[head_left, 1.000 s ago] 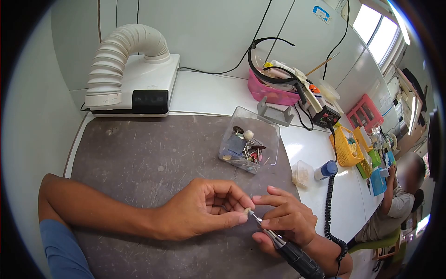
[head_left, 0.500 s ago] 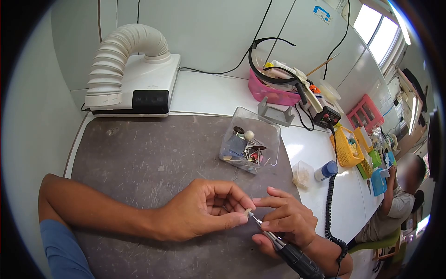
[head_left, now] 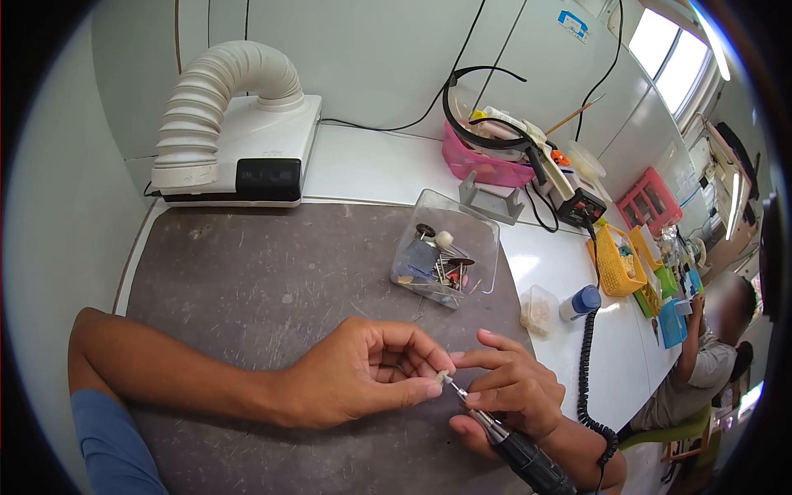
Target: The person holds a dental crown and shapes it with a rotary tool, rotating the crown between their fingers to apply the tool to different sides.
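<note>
My left hand (head_left: 363, 371) pinches a small off-white piece (head_left: 441, 376) between thumb and forefinger; it looks tooth-like, but most of it is covered by the fingertips. My right hand (head_left: 516, 392) grips a rotary handpiece (head_left: 524, 455) with a black body and a metal nose. The handpiece's small pale tip (head_left: 448, 380) touches or nearly touches the piece. One finger of my right hand stretches across to my left fingertips. Both hands are just above the grey-brown work mat (head_left: 272, 280). Beyond them stands a clear plastic box (head_left: 403, 276) of burs and discs.
A white dust extractor (head_left: 272, 140) with a ribbed hose stands at the back left. Behind the box are a grey metal stand (head_left: 488, 202) and a pink basket (head_left: 487, 169). A blue-capped bottle (head_left: 580, 303) and small clear tub (head_left: 538, 310) sit right. Another person (head_left: 697, 363) sits far right.
Hardly anything differs. Both hands keep their places, with the handpiece tip still at the small piece.
</note>
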The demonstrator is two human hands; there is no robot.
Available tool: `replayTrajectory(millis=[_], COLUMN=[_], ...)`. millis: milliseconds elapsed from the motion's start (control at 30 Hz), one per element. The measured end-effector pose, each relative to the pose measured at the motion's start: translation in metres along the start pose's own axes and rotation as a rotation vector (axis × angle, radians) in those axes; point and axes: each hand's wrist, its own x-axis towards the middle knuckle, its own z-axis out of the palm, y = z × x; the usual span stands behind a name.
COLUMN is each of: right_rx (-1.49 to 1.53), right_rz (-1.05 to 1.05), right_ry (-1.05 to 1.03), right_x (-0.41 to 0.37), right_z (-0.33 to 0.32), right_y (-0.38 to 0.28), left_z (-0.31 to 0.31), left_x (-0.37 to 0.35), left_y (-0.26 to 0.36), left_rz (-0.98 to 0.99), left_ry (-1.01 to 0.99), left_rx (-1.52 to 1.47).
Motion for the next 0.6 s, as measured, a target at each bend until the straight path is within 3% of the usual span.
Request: replayTrajectory(millis=[600], right_rx=[-0.021], right_rz=[-0.001], right_ry=[-0.004], right_x=[-0.0004], right_z=[0.0001], right_y=[-0.0008], left_z=[0.0005], left_x=[-0.0014], left_y=[0.0003], left_rz=[-0.013], left_ry=[0.003], left_rx=[0.086])
